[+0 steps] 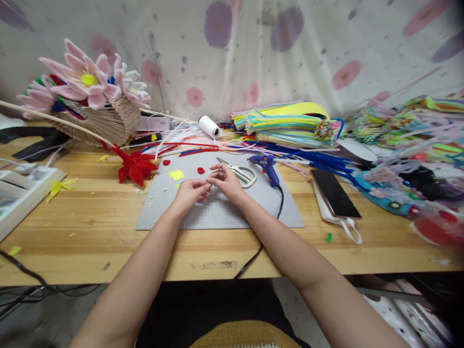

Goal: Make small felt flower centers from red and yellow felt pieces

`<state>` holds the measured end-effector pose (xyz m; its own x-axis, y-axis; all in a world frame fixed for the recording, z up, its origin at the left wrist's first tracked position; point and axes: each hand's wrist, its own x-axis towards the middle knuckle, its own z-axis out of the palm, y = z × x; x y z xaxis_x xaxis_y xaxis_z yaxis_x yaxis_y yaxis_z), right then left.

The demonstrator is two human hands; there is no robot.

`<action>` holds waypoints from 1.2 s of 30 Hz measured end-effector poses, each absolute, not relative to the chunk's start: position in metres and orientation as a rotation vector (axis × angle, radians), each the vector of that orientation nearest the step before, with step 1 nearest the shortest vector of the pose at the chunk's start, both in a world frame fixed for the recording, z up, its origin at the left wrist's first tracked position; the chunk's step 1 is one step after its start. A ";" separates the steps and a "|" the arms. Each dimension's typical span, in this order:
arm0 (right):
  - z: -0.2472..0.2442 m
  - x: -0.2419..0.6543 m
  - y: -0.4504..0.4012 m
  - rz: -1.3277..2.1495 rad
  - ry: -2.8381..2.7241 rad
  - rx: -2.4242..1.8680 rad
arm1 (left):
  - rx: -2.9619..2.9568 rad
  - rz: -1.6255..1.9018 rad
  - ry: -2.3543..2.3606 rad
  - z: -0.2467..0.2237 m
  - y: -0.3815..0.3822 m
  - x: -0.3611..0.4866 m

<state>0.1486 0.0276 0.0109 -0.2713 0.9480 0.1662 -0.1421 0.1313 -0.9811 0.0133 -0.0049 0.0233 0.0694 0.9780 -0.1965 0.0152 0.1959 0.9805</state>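
Observation:
My left hand (pixel 191 194) and my right hand (pixel 225 182) meet over the grey cutting mat (pixel 213 217), fingertips pinched together. Whatever they hold between them is too small to make out. Just beyond the fingers lies a small red piece (pixel 200 170), with a second red piece (pixel 166 163) farther left. A yellow piece (pixel 176 175) rests on the mat among small yellow scraps. Scissors (pixel 243 175) lie open beside my right hand, and a blue glue gun (pixel 266 168) is to their right.
A red fuzzy flower (pixel 135 166) lies left of the mat. Pink flowers (pixel 87 79) fill a wooden-stick basket (pixel 105 121) behind it. Pipe cleaner bundles (pixel 290 123) and a thread spool (pixel 209 126) line the back. A phone (pixel 335 193) is right, a power strip (pixel 29 193) left.

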 end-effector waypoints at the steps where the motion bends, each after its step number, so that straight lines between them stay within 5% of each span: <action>1: 0.012 0.149 0.029 1.331 -1.399 -0.869 | 1.096 1.021 1.261 0.024 -0.005 0.013; 16: 0.040 0.222 0.034 0.141 -2.010 -1.965 | 0.980 1.327 1.392 0.022 0.002 0.007; 36: 0.022 0.217 0.038 0.116 -2.003 -1.952 | 0.803 0.918 1.066 0.055 0.023 0.063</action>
<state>0.2170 0.0382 0.0223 0.0025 0.9828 0.1847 0.9550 0.0525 -0.2919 0.0634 0.0226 0.0555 0.2091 0.9081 -0.3627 -0.2243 0.4056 0.8861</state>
